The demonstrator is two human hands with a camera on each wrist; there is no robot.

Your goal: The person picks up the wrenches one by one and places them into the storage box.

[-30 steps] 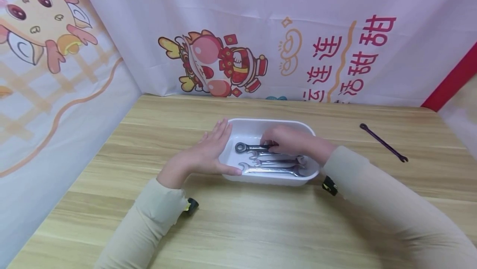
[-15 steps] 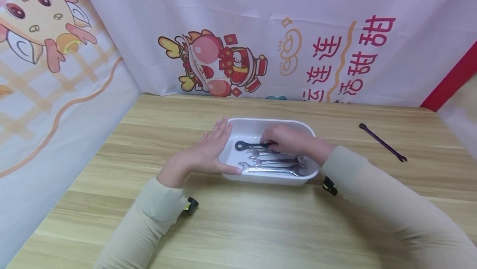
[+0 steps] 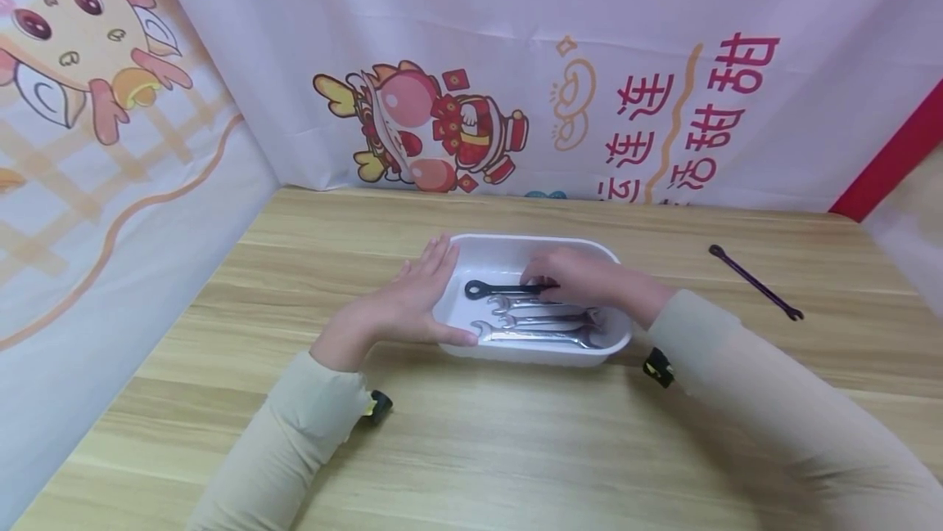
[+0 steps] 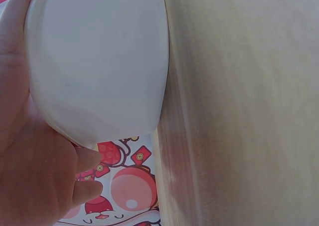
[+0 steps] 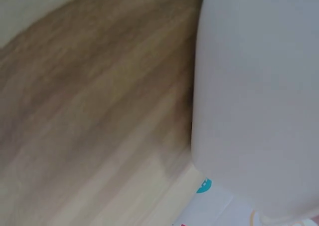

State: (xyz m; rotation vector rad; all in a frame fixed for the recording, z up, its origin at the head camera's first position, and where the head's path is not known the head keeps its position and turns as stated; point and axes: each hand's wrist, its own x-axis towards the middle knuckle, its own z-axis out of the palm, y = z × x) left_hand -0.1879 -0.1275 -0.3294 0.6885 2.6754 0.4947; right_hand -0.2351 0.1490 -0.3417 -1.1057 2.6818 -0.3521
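A white plastic tub point(image 3: 530, 357) holds a black ratcheting wrench point(image 3: 497, 290) and three silver wrenches point(image 3: 536, 336), lying roughly parallel. With fingers spread and mostly straight, my left hand point(image 3: 412, 298) rests against the tub's left end, the thumb over the front rim. The left wrist view shows that hand point(image 4: 40, 171) along the tub's edge point(image 4: 99, 61). Inside the tub, the curled fingers of my right hand point(image 3: 575, 276) pinch the black wrench near its right part, hiding its right end. In the right wrist view the tub's outer wall point(image 5: 254, 96) blocks the hand.
A dark purple wrench point(image 3: 756, 282) lies on the wooden table point(image 3: 508, 449), right of the tub. A printed cloth point(image 3: 471, 15) hangs behind the table's far edge, and another point(image 3: 147, 212) hangs along the left side.
The black wrench has turned so its ring end shows more face-on and lies slightly straighter. My right hand has shifted slightly to the right; my left hand has stayed put.
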